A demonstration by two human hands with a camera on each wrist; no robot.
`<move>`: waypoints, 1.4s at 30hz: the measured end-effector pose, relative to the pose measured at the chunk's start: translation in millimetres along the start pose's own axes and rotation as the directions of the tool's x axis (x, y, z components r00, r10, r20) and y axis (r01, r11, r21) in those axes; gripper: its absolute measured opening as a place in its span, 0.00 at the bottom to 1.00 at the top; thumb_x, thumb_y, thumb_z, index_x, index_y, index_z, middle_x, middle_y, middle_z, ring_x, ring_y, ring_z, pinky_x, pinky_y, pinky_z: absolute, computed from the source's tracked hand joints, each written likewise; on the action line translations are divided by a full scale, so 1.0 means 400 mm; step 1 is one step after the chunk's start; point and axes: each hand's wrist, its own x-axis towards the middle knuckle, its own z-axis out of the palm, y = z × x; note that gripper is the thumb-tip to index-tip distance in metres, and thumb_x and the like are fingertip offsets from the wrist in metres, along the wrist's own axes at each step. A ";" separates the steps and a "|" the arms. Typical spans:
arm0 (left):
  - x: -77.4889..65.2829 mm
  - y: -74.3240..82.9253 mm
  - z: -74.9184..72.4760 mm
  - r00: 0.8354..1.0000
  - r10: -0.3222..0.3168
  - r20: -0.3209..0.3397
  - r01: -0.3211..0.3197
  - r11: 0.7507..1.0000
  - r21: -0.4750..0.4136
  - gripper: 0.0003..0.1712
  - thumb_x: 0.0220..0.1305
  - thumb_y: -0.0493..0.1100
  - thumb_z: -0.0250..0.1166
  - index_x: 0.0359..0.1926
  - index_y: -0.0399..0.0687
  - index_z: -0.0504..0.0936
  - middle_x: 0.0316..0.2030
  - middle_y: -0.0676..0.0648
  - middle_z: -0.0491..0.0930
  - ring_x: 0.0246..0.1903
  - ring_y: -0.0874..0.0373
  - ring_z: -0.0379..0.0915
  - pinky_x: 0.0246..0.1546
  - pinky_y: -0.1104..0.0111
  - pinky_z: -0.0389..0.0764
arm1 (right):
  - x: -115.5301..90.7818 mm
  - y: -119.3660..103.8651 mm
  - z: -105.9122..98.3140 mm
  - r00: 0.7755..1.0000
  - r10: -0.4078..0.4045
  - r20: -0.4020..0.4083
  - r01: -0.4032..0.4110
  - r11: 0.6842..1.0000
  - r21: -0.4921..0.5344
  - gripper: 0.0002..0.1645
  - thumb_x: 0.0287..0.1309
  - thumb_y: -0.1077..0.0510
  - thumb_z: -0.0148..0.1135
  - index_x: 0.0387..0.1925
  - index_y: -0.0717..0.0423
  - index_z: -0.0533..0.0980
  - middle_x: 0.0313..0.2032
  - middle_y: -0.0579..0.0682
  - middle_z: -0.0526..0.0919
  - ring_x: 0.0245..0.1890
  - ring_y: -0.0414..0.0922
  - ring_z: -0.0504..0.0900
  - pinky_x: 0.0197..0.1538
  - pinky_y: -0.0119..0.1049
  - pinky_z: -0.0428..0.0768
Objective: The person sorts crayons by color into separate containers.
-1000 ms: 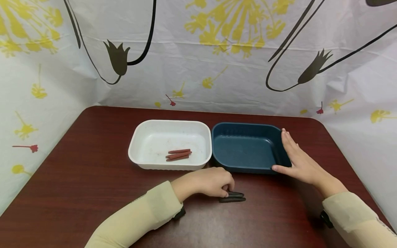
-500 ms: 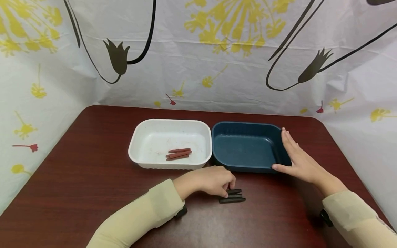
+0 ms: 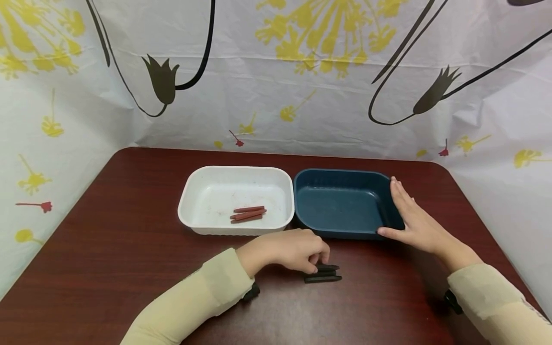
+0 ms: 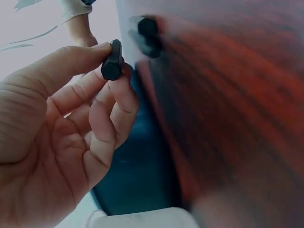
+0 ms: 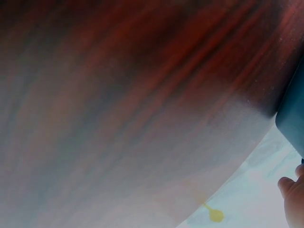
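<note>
Between thumb and fingertips my left hand (image 3: 297, 250) pinches a black six-sided crayon (image 4: 113, 62), seen end-on in the left wrist view. Just below it in the head view, more black crayons (image 3: 325, 279) lie side by side on the table; fingers partly cover them. My right hand (image 3: 419, 227) rests with spread, straight fingers against the right side of a dark blue tray (image 3: 340, 235), thumb on its front edge. Nothing lies in that tray. To its left stands a white tray (image 3: 207, 196) with several reddish-brown crayons (image 3: 248, 214) inside.
Both trays stand side by side on a dark red-brown wooden table (image 3: 108, 239). Behind the table and along its sides hangs a white patterned sheet (image 3: 258, 86). In the right wrist view the blue tray's corner shows at the right edge.
My left hand has shifted slightly to the right. The black crayon at its fingertips has changed its tilt against the others. The right hand and both trays stay as they were.
</note>
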 end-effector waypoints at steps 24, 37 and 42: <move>0.000 -0.019 -0.121 0.978 0.036 -0.205 -0.073 0.982 -0.174 0.12 0.69 0.40 0.63 0.52 0.48 0.81 0.37 0.53 0.78 0.34 0.64 0.72 0.40 0.77 0.75 | 0.002 0.000 0.002 1.000 -0.003 -0.005 0.003 1.000 -0.006 0.69 0.57 0.45 0.69 0.78 0.54 0.30 0.80 0.51 0.28 0.80 0.55 0.29 0.70 0.73 0.38; 0.053 -0.061 -0.100 0.961 -0.070 -0.267 0.030 0.988 -0.150 0.12 0.70 0.40 0.61 0.52 0.47 0.81 0.33 0.53 0.77 0.30 0.62 0.70 0.36 0.75 0.73 | 0.001 0.002 0.004 1.000 -0.018 -0.020 0.018 1.000 -0.012 0.69 0.56 0.45 0.70 0.79 0.55 0.31 0.80 0.52 0.29 0.80 0.55 0.29 0.70 0.74 0.40; 0.090 -0.070 -0.099 0.955 -0.126 -0.269 0.093 0.987 -0.130 0.11 0.70 0.40 0.61 0.51 0.48 0.82 0.32 0.53 0.78 0.30 0.63 0.71 0.36 0.75 0.74 | -0.001 -0.001 0.001 1.000 -0.013 -0.019 0.013 1.000 -0.012 0.69 0.56 0.45 0.70 0.79 0.55 0.30 0.80 0.52 0.29 0.80 0.55 0.29 0.70 0.73 0.39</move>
